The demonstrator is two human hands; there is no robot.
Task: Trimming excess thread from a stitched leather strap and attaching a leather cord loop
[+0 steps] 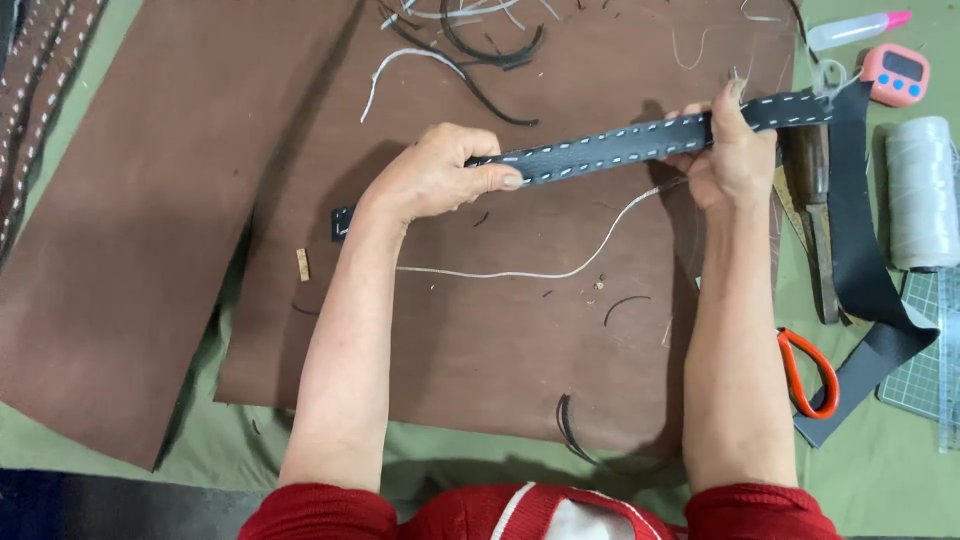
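**Stitched strap held taut above a leather sheet**

A black leather strap (620, 143) with white stitching is pinched by the left hand (435, 178) near its middle and gripped by the right hand (730, 150) further along. It is held above a brown leather sheet (480, 330). White thread (560, 262) trails beneath; orange-handled scissors (808, 375) lie to the right.

Up by the far right corner of my brown leather sheet (480, 330) sits a small pink plastic timer (895, 74) with a dark rectangular screen and blue buttons beneath it. Just left of it, beyond that same corner, lies a clear plastic squeeze bottle (852, 30) with a pink cap, on its side.
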